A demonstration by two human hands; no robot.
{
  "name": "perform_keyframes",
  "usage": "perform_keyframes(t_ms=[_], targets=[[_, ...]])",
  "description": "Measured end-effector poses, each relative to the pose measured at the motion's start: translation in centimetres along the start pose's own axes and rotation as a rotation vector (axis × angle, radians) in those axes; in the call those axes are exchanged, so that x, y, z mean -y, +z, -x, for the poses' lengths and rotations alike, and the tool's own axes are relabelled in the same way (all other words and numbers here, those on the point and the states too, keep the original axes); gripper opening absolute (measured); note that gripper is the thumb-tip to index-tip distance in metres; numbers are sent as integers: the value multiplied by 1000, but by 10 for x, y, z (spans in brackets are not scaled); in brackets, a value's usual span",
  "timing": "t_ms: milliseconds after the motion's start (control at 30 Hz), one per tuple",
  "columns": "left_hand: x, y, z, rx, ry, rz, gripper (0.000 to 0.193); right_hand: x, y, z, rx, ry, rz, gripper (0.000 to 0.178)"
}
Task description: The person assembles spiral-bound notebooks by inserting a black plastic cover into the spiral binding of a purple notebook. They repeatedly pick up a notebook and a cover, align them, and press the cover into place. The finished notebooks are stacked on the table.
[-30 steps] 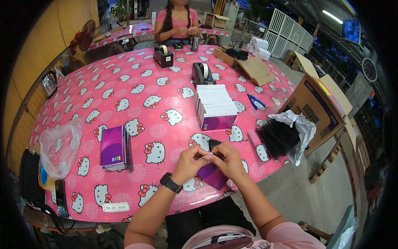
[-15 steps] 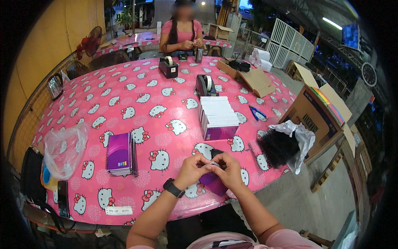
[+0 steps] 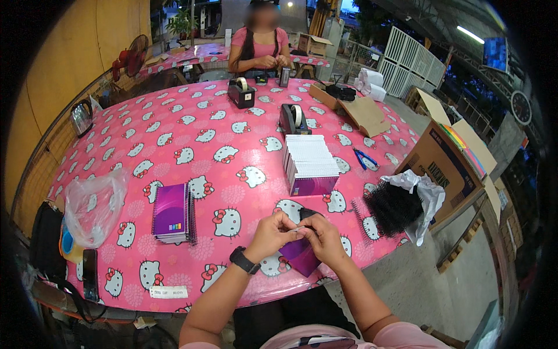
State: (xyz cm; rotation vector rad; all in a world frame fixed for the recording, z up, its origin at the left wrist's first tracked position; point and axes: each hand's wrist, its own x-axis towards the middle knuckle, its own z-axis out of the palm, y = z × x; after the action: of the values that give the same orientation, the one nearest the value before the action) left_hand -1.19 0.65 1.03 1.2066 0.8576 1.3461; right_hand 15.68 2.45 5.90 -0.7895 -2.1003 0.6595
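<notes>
My left hand [image 3: 272,237], with a dark watch on its wrist, and my right hand [image 3: 325,241] meet above the near edge of the table. Fingertips of both are pinched together around something thin and pale, too small to make out. Just below them lies a purple notebook cover [image 3: 301,259], partly covered by my hands. A small dark object [image 3: 308,213] sits right behind my fingers. Beyond it stands a stack of unbound purple notebooks [image 3: 314,168], white page edges upward. To the left is a pile of spiral-bound purple notebooks [image 3: 171,212].
Black spiral coils [image 3: 395,206] lie in white wrapping at the right edge, beside a large cardboard box [image 3: 439,163]. Blue-handled pliers [image 3: 365,158], tape dispensers [image 3: 294,119], a plastic bag [image 3: 96,206] and a phone [image 3: 90,274] are on the table. Another person [image 3: 261,49] sits opposite.
My fingertips have drawn closer together, and the right hand's fingers have curled lower over the pale thing. The whole view has shifted slightly; the table's objects keep their places.
</notes>
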Motion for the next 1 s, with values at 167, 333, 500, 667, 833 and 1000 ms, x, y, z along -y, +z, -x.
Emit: perform_keyframes(t_ms=[167, 333, 500, 667, 833, 1000], targets=[[-1, -1, 0, 1, -6, 10, 21, 4, 0, 3, 17, 95, -46, 12], [-1, 1, -4, 56, -30, 6, 20, -6, -4, 9, 7, 211, -139, 15], [-3, 0, -3, 124, -39, -35, 18, -8, 0, 14, -41, 219, -187, 17], [-8, -3, 2, 116, -50, -162, 17, -6, 9, 16, -101, 231, -195, 17], [1, -2, -2, 13, -12, -109, 18, -3, 15, 15, -308, 271, -314, 13], [-3, -7, -1, -29, -106, 210, 17, -1, 3, 10, -225, 243, -486, 21]])
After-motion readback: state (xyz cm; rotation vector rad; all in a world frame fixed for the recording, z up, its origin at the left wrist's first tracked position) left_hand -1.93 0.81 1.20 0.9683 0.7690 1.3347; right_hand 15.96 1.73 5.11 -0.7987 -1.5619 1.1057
